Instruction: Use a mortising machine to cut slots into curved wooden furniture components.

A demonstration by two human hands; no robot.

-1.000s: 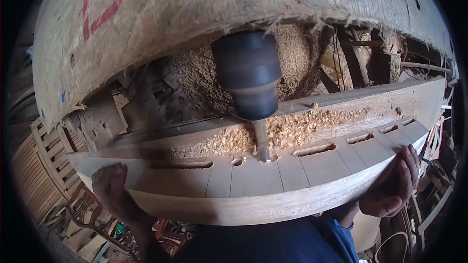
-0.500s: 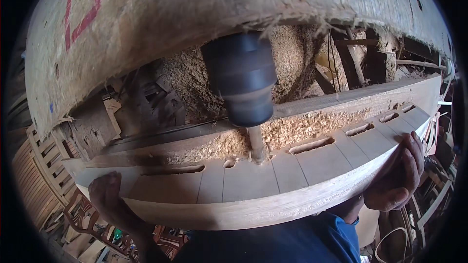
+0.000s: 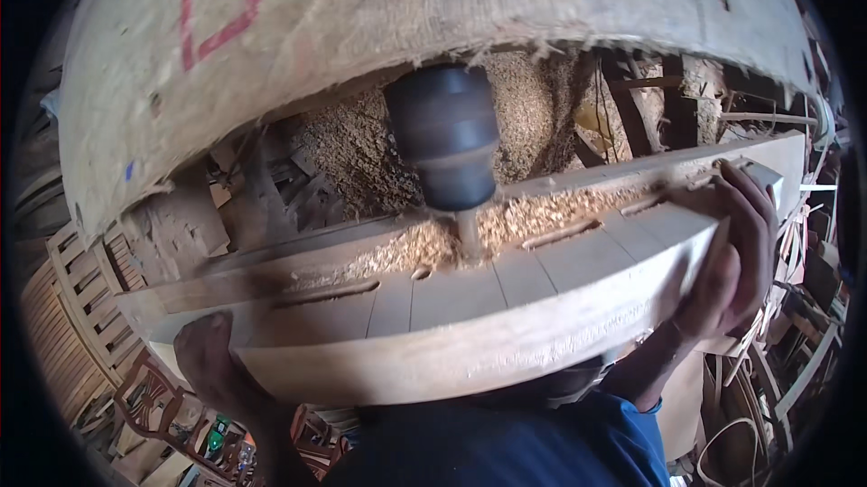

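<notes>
we had the pale wooden beam (image 3: 470,361) lying crosswise from 8 to 3 o'clock, its back edge close to a plank (image 3: 208,288) that seemed to serve as a stop. at 8 o'clock our left hand (image 3: 206,347) had its fingers bunched and curled over one end; at 3 o'clock our right hand (image 3: 741,257) gripped the other, fingers close together over the top, thumb toward the front. gripping both ends probably steadied the beam against twisting and left its middle free for the bit (image 3: 468,239), which pointed down from the black chuck (image 3: 447,139) at 12 o'clock. the slots (image 3: 325,294) faced upward, likely for easy sighting. loose chips (image 3: 533,214) hid how deep the bit sat.
</notes>
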